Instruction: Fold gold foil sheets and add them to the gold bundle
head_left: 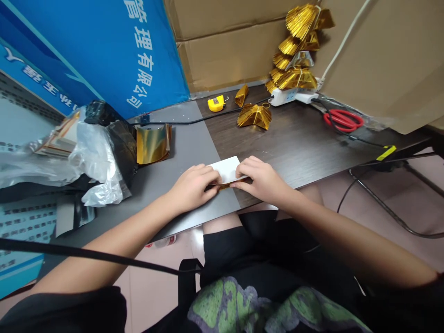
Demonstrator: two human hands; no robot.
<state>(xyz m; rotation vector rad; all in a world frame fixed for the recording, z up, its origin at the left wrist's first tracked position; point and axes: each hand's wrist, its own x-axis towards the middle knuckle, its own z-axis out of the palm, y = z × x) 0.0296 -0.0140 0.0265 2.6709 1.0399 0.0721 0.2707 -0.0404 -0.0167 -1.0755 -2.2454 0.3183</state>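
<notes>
The left hand (193,188) and right hand (259,180) pinch a gold foil strip (219,186) between their fingers, long axis crosswise, against a white card (227,169); the blue banner (138,55) at upper left reads "有限公司".

Well back from the left hand (192,188) the arm ends in a short black sleeve (62,310), and back from the right hand (260,179) in a second sleeve (398,305). Below both hands are black shorts (277,245) and a black T-shirt (243,310) with a mottled green and grey print.

Desk (312,143): card (227,167) at front edge, between left hand (190,188) and right hand (260,181). Behind, left to right: tape measure (215,103), folded foil piece (254,116), power strip (282,97), scissors (343,120). Foil fans (294,51) stacked behind power strip, against carton (229,46). Left, on mat (187,138): foil sheets (151,144), then plastic bag (97,157).
</notes>
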